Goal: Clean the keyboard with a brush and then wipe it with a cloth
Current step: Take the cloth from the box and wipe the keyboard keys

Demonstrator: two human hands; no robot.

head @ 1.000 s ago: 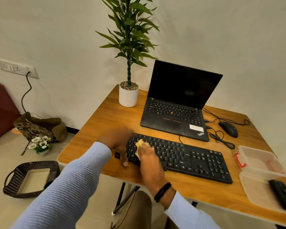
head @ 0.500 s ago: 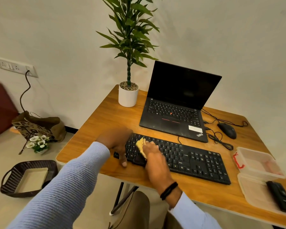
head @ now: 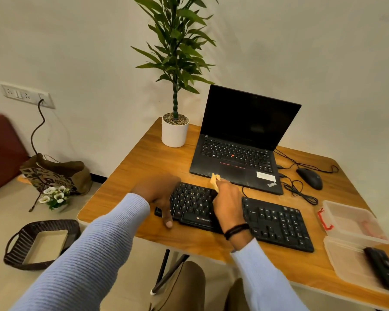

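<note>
Wooden desk [head: 130, 176], seen from the seat. Left hand [head: 157, 191] grips keyboard's [head: 276, 221] left end, steadying it. Right hand [head: 228, 203], over keyboard's middle, pinches yellow cloth [head: 215, 181], now at keyboard's far edge; a second ago it rubbed the left keys. Judged: wiping under way, right half likely still due. Right of keyboard: tubs [head: 350, 221]. Just beyond: laptop [head: 245, 122], crowding far strokes.
</note>
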